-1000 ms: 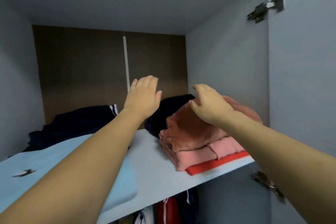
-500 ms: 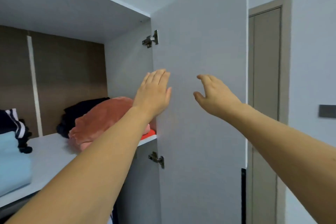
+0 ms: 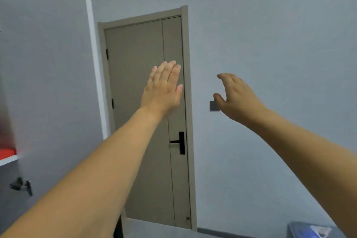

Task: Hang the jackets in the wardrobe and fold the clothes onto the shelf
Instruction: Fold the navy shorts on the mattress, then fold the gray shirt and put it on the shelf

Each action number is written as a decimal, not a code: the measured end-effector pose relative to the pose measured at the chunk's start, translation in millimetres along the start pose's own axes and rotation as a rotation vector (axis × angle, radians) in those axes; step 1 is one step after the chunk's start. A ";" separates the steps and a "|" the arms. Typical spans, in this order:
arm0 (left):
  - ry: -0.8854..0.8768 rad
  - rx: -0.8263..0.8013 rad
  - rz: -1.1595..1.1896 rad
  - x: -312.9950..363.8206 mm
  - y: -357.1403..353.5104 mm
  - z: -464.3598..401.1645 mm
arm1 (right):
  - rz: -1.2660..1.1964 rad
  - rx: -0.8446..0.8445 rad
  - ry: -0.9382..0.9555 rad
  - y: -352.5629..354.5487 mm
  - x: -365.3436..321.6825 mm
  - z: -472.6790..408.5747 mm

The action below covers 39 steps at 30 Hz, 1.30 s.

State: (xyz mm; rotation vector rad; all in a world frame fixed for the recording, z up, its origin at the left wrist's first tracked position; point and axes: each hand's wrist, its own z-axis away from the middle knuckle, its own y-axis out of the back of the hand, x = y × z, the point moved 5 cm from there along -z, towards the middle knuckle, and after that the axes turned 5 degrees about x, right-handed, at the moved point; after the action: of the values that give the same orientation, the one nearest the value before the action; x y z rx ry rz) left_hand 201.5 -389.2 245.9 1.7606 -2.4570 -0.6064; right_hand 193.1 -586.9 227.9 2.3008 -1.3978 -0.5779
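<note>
Both my arms stretch forward in mid-air with nothing in them. My left hand (image 3: pixel 163 88) is held up flat with straight fingers, in front of the room door. My right hand (image 3: pixel 236 94) hangs beside it with relaxed, slightly bent fingers, in front of the wall. Only a sliver of the wardrobe shows at the far left: the open wardrobe door (image 3: pixel 48 63), the edge of the white shelf (image 3: pixel 8 160) and a blurred red strip of folded clothes (image 3: pixel 6 153) on it. No jackets are in view.
A closed grey-beige room door (image 3: pixel 146 102) with a black handle (image 3: pixel 180 142) stands straight ahead. A grey wall switch (image 3: pixel 214 106) sits right of it. A metal hinge (image 3: pixel 21 186) is on the wardrobe door at lower left. A blue-grey bin (image 3: pixel 313 230) is at the bottom right.
The view has swung right, away from the shelf and its folded stack toward the room door. My right hand has left the orange-pink stack; both hands now hang free in the air.
</note>
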 end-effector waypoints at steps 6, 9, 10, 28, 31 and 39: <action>-0.071 -0.066 0.176 106.1 -115.8 -26.2 | 0.147 -0.025 -0.158 14.1 137.2 28.3; -0.110 -0.101 0.259 151.3 -181.4 -32.9 | 0.226 -0.039 -0.243 10.1 205.7 42.8; -0.119 -0.109 0.280 165.7 -204.2 -34.7 | 0.250 -0.045 -0.270 7.6 228.2 46.5; -0.382 -0.311 0.774 536.5 -505.4 -59.9 | 0.551 -0.162 -0.759 42.0 590.2 179.3; -0.414 -0.346 0.844 621.3 -537.1 -53.3 | 0.580 -0.173 -0.843 67.0 659.2 221.4; -0.589 -0.490 0.976 815.2 -628.7 -10.8 | 0.572 -0.189 -1.082 89.0 827.0 336.2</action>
State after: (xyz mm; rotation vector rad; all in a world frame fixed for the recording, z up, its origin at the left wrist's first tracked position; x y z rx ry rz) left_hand 486.5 -1313.4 -107.0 0.1213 -2.6975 -1.5054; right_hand 295.8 -1403.7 -128.6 1.2706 -2.1703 -1.7729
